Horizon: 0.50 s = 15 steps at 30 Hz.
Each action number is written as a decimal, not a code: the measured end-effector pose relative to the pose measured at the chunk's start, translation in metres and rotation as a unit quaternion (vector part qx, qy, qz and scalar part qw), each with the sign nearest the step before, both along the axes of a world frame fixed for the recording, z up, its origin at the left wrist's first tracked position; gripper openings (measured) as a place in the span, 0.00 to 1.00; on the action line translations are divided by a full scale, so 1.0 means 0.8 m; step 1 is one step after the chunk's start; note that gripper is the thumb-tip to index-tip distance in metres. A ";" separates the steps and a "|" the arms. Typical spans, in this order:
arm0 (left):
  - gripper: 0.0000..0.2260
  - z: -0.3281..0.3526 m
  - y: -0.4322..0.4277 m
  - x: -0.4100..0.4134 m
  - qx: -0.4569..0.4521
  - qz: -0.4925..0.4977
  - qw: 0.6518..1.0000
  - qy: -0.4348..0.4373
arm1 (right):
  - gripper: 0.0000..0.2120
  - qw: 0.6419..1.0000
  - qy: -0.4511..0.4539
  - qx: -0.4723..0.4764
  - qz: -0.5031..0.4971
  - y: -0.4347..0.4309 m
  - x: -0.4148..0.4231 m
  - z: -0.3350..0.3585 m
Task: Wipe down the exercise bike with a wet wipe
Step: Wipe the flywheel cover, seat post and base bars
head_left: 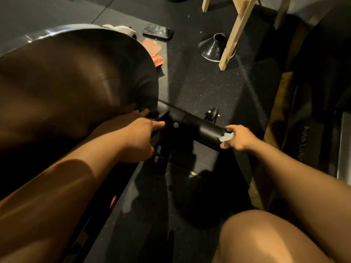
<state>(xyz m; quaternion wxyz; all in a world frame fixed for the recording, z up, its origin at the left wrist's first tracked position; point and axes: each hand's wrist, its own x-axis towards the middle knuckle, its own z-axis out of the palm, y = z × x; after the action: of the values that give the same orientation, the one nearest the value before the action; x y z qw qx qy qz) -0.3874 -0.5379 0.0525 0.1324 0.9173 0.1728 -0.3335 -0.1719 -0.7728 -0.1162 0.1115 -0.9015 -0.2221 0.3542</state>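
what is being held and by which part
The right hand pinches the bunched wet wipe at the base bar's end; the left hand holds nothing.

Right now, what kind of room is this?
Probably a home gym: speckled rubber floor, an exercise bike whose base bar the right hand holds a wet wipe to, and what looks like a treadmill beside it.

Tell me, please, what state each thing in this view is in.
Wet wipe: crumpled, pinched by the right hand against the base bar's end.
Left hand: fingers straight, resting on the exercise bike.
Phone: flat on the floor, screen dark.
Funnel: standing wide end down.
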 end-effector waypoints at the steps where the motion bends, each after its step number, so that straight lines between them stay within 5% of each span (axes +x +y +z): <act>1: 0.43 0.000 0.000 0.000 -0.001 0.002 1.000 0.002 | 0.26 0.999 -0.011 0.023 -0.025 0.003 0.010 0.007; 3: 0.44 -0.002 -0.001 0.000 0.001 0.008 1.000 0.006 | 0.19 0.989 -0.094 0.082 -0.076 0.015 0.019 0.017; 5: 0.42 -0.004 0.000 0.000 -0.003 0.012 1.000 0.004 | 0.31 0.977 -0.142 0.123 -0.100 0.032 0.007 0.019; 9: 0.37 0.000 0.000 0.000 0.007 0.011 1.000 0.003 | 0.49 0.987 -0.120 0.008 0.110 0.050 -0.047 0.006; 15: 0.43 -0.010 0.003 -0.003 -0.008 0.012 1.000 -0.008 | 0.29 0.947 -0.280 0.089 0.129 0.023 -0.064 -0.010</act>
<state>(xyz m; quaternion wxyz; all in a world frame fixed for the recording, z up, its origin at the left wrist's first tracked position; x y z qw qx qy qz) -0.3896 -0.5355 0.0444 0.1449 0.9168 0.1801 -0.3256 -0.2234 -0.7540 -0.1240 0.0779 -0.9144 -0.3895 0.0774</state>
